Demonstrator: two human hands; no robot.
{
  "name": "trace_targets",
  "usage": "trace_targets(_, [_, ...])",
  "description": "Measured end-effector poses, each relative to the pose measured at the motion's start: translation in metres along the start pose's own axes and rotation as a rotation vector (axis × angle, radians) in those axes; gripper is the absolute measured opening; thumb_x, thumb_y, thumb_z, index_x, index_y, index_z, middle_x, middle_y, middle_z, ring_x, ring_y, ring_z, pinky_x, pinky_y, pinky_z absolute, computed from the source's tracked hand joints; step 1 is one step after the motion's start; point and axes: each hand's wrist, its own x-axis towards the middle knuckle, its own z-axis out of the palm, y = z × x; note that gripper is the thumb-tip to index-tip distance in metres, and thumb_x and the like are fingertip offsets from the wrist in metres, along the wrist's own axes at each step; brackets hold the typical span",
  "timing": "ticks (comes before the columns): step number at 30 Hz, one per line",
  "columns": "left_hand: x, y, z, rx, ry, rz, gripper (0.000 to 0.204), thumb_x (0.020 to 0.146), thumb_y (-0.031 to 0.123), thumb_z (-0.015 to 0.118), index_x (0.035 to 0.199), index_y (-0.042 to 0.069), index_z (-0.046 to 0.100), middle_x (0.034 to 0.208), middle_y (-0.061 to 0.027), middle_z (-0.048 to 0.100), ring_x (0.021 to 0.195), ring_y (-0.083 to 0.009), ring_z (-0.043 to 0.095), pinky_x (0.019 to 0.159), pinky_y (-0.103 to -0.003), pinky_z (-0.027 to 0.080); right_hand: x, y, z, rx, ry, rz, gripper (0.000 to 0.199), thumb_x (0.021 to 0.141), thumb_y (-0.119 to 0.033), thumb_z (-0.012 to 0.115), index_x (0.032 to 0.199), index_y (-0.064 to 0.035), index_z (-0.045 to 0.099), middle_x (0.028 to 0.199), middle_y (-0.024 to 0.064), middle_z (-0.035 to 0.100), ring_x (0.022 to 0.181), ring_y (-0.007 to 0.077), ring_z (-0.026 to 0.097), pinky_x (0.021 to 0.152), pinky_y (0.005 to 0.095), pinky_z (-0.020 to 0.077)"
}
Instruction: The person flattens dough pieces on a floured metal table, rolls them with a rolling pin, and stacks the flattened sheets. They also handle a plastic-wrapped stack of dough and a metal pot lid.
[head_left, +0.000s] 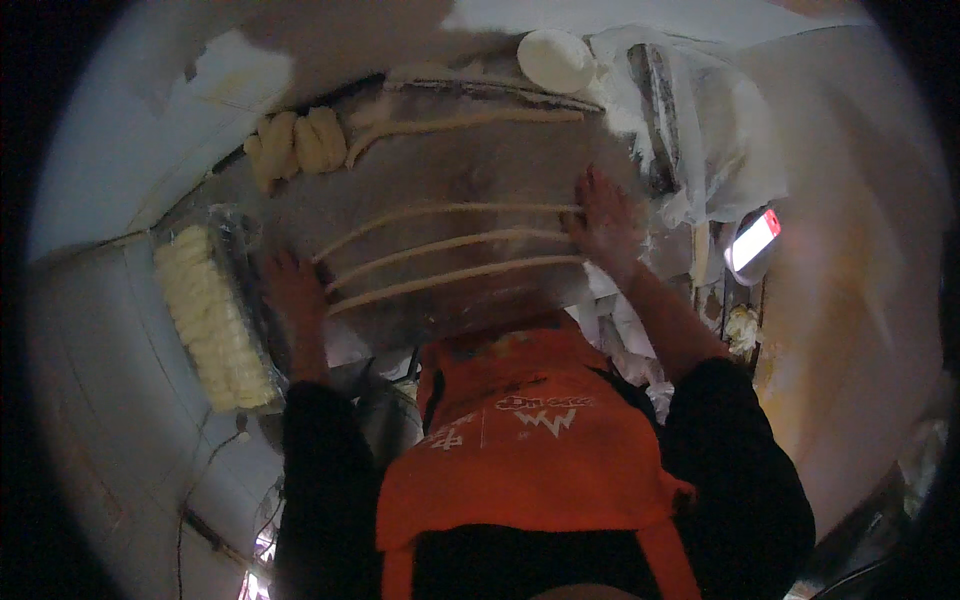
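Three long thin ropes of dough (450, 243) lie side by side across a floured worktop (470, 170). My left hand (292, 290) rests flat, fingers spread, on their left ends. My right hand (603, 222) lies flat with fingers apart on their right ends. A fourth longer dough rope (460, 124) lies farther back on the board. I wear an orange apron over dark sleeves.
A tray of stacked pale dough pieces (212, 320) stands at the left. A clump of thick dough lumps (295, 143) sits at the back left. A round white dough ball (555, 60) and crumpled plastic wrap (700, 120) lie at the back right. A lit phone (753, 240) lies at the right.
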Motion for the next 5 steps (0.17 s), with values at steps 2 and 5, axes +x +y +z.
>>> trace_targets(2, [-0.016, 0.004, -0.007, 0.007, -0.015, -0.044, 0.051, 0.103, 0.041, 0.053, 0.148, 0.017, 0.053, 0.161, -0.0187, 0.038, 0.145, -0.0439, 0.039, 0.108, -0.062, 0.042, 0.000, 0.004, -0.009, 0.105, -0.028, 0.049, 0.061, 0.095, -0.027, 0.066, 0.145, 0.0027, 0.049, 0.143, 0.0254, 0.055, 0.130, 0.0431, 0.054, 0.108, 0.0516, 0.0432])
trace_targets(5, [-0.031, 0.015, 0.001, -0.019, -0.119, -0.086, 0.051, 0.103, 0.041, 0.053, 0.147, 0.015, 0.054, 0.160, -0.0182, 0.040, 0.144, -0.0427, 0.040, 0.108, -0.057, 0.043, 0.050, 0.036, 0.005, 0.312, 0.149, 0.276, 0.054, 0.094, -0.022, 0.069, 0.140, 0.0020, 0.052, 0.133, 0.0249, 0.061, 0.122, 0.0418, 0.059, 0.102, 0.0509, 0.0475])
